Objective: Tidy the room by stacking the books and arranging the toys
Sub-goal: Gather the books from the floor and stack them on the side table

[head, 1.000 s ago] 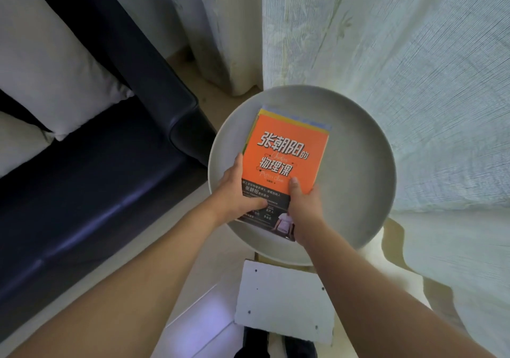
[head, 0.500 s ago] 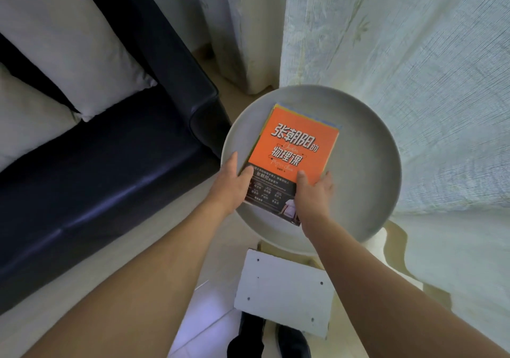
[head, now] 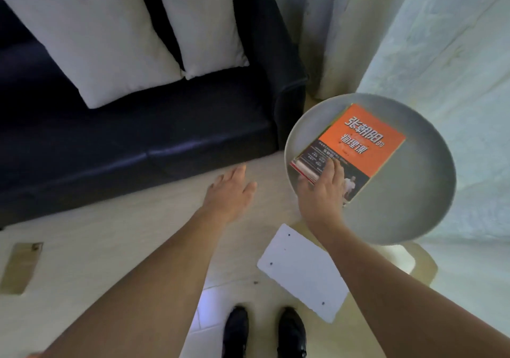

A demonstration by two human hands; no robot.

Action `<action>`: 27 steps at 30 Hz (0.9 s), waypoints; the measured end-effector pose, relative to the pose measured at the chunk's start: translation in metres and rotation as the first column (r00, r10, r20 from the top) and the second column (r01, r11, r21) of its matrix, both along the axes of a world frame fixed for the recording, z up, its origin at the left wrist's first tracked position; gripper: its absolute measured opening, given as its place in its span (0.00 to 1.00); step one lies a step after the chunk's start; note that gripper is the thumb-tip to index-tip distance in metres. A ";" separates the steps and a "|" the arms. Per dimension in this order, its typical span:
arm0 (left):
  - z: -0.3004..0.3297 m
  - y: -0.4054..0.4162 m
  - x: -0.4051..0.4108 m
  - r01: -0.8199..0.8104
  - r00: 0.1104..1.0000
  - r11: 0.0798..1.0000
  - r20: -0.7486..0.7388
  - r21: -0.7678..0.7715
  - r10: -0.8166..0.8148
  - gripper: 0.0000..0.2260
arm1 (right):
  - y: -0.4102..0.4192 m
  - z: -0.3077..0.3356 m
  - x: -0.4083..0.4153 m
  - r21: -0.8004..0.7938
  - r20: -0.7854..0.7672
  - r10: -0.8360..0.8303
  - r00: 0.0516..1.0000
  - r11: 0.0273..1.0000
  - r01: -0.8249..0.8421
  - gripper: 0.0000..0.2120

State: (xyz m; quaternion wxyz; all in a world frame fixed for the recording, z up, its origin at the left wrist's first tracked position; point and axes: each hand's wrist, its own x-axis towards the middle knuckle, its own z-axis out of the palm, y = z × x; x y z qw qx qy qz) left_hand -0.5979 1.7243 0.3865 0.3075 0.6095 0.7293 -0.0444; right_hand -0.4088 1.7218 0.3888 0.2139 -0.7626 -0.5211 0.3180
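The orange book (head: 358, 145) is lying on top of a stack on the round grey table (head: 414, 192), toward its ten o'clock side. The right hand (head: 323, 189) is resting on the stack's near corner, fingers (head: 332, 168) curling over the edge. At nine o'clock, off the table, the left hand (head: 229, 192) is hovering over the floor (head: 110, 247), fingers loosely spread and holding nothing, near the dark sofa (head: 138, 142).

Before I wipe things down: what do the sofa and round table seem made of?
Sofa: probably leather or faux leather, dark and smooth, with glossy highlights on the seat edge. Table: matte grey top, maybe painted metal or wood; hard to tell.
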 end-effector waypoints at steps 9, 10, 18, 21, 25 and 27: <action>-0.004 -0.116 -0.137 -0.235 0.968 0.969 -0.108 -0.077 0.227 0.28 | -0.058 0.002 -0.139 -0.157 0.027 0.411 0.911 0.902 -0.402 0.34; -0.006 -0.129 -0.152 -0.265 0.960 0.960 -0.117 -0.090 0.254 0.28 | -0.066 -0.001 -0.158 -0.162 0.024 0.449 0.893 0.883 -0.440 0.34; -0.036 -0.266 -0.292 -0.507 0.861 0.846 -0.139 -0.165 0.489 0.28 | -0.160 -0.029 -0.320 -0.273 0.024 0.701 0.712 0.690 -0.670 0.33; -0.045 -0.333 -0.349 -0.612 0.791 0.769 -0.137 -0.182 0.597 0.28 | -0.207 -0.035 -0.388 -0.331 -0.004 0.781 0.625 0.588 -0.738 0.33; -0.060 -0.418 -0.419 -0.729 0.683 0.658 -0.141 -0.186 0.717 0.28 | -0.267 -0.041 -0.477 -0.366 -0.022 0.869 0.495 0.453 -0.813 0.33; -0.068 -0.451 -0.446 -0.773 0.631 0.608 -0.119 -0.181 0.766 0.28 | -0.289 -0.045 -0.511 -0.389 -0.034 0.897 0.441 0.394 -0.832 0.33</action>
